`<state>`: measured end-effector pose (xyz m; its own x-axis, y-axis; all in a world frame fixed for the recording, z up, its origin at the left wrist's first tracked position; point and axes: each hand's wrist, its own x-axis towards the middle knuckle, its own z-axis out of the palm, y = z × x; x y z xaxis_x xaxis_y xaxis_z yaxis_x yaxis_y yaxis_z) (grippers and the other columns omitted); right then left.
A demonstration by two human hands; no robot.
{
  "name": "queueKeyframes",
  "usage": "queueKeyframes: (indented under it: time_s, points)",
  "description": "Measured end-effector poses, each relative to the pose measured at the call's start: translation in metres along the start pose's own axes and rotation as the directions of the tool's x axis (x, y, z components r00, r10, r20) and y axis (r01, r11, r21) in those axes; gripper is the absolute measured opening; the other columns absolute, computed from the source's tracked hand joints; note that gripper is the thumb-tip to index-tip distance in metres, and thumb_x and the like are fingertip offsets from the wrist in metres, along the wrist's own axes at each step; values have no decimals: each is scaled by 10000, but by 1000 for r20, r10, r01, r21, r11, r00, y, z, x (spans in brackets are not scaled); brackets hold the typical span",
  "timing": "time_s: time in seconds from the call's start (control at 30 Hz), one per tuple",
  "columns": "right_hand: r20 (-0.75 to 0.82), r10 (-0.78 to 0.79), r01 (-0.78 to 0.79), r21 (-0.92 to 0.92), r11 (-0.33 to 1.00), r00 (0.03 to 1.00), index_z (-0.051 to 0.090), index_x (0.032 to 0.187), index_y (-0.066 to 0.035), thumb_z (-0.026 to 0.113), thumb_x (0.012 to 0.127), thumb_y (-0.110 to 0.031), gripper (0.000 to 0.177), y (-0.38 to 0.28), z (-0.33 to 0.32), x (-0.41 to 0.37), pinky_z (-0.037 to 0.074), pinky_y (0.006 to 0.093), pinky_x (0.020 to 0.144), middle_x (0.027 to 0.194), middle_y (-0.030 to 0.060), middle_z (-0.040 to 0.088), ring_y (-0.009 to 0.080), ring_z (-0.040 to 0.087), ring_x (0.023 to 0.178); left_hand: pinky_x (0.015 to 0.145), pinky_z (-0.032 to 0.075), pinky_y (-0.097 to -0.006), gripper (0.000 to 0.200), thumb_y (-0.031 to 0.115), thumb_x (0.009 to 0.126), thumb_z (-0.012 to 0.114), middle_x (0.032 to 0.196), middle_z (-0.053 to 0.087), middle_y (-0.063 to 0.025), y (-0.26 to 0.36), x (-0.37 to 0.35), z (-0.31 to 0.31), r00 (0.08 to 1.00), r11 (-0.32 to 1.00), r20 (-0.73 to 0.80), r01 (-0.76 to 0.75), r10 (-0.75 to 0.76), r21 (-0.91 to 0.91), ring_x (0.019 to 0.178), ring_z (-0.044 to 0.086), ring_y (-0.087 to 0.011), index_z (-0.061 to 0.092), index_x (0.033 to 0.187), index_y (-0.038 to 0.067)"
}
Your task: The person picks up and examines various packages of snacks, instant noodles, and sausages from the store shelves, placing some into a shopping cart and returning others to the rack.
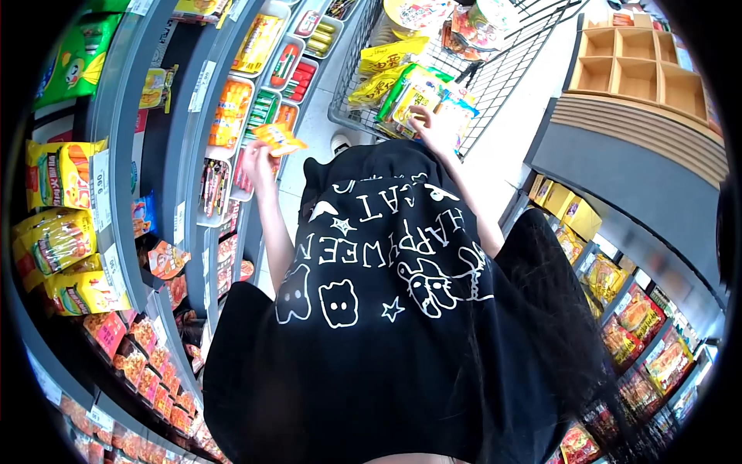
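The left hand (257,161) is closed on one end of a small orange packet (281,139), which sticks out from the fingers toward the right hand (423,122); that packet is held up in the air, just beside the white trays (219,152) to the left of the left hand; the trays carry wrapped sticks, with orange packets (229,112) beyond the left hand and red and green ones (263,108) just past it; the right hand is at the near end of a wire cart (340,117), its fingers loosely bent over a yellow packet (413,91), though I cannot tell whether it grips or only touches it; a blue-and-white packet (456,116) lies to the right of the right hand, and plump yellow bags (393,56) lie beyond it to the left; farther beyond the right hand, toward the far part of the cart, are a white tub (417,11) and a reddish packet (468,35); a wooden display (618,73) with square compartments stands well to the right of the right hand; well to the left of the left hand, yellow packs (66,174) hang along a grey shelf (116,85); a black top (371,371) with white lettering fills the space nearer the wearer than both hands.
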<state>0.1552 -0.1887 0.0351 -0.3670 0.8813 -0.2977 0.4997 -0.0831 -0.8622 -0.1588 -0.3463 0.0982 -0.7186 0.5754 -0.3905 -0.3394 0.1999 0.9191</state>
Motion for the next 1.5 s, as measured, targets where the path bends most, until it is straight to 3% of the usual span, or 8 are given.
queueKeyframes:
  time_s: [0.27, 0.43, 0.6, 0.73, 0.87, 1.07, 1.33, 1.5]
  points:
    - [643, 16, -555, 647, 523, 766, 311, 1168, 10, 523, 808, -224, 479, -93, 15, -2, 443, 265, 723, 1008, 93, 509, 163, 524, 873, 512, 370, -147, 44, -6, 749, 486, 684, 501, 6, 50, -50, 97, 722, 973, 692, -174, 20, 154, 617, 477, -25, 463, 779, 18]
    - [356, -107, -226, 769, 598, 928, 323, 1150, -33, 543, 776, -73, 436, -132, 12, 8, 416, 296, 814, 1048, 87, 493, 158, 502, 941, 649, 428, -216, 101, 51, 786, 471, 760, 542, -27, 58, -54, 116, 631, 829, 772, -394, -69, 396, 715, 534, -87, 493, 875, 9]
    - [26, -244, 240, -311, 920, 969, 323, 1112, -33, 572, 738, -126, 458, -97, -22, 47, 439, 302, 640, 892, 193, 520, 220, 555, 760, 695, 439, -268, 180, 92, 796, 464, 828, 578, -82, 57, -59, 111, 590, 831, 806, -424, -48, 360, 781, 565, -151, 498, 955, 15]
    - [390, 103, 57, -378, 924, 915, 340, 1080, -35, 589, 701, -113, 460, -77, -38, 55, 426, 360, 650, 840, 204, 522, 308, 538, 740, 736, 434, -268, 218, 97, 808, 453, 867, 581, -84, 53, -49, 94, 706, 807, 706, -383, -59, 450, 836, 563, -152, 496, 1009, 23]
    - [491, -60, 370, -565, 738, 869, 374, 1064, -22, 636, 653, -154, 505, -34, -24, 49, 404, 367, 728, 849, 205, 534, 314, 525, 844, 745, 428, -262, 224, 84, 807, 447, 878, 582, -80, 53, -47, 82, 756, 824, 654, -346, -39, 448, 848, 559, -149, 498, 1017, 27]
    - [456, 58, 195, -489, 850, 888, 431, 1067, -15, 686, 601, -219, 568, -13, -13, 55, 406, 357, 752, 891, 207, 541, 307, 525, 862, 747, 425, -264, 229, 79, 806, 444, 876, 581, -77, 43, -50, 74, 787, 828, 616, -320, -38, 460, 848, 556, -149, 497, 1022, 28]
    - [322, -176, 367, -839, 401, 930, 516, 812, -4, 696, 524, -424, 540, -22, 5, 44, 404, 354, 746, 882, 196, 546, 275, 510, 884, 701, 451, -289, 208, 100, 807, 443, 862, 585, -118, 39, -51, 75, 785, 791, 620, -391, 19, 471, 806, 582, -203, 494, 997, 34]
    - [399, 217, 269, -847, 458, 891, 570, 794, -5, 711, 511, -420, 522, -37, -7, 57, 401, 351, 751, 763, 168, 576, 275, 545, 802, 695, 452, -290, 206, 102, 804, 445, 844, 585, -121, 39, -49, 70, 794, 784, 607, -399, 36, 476, 794, 584, -208, 494, 992, 32]
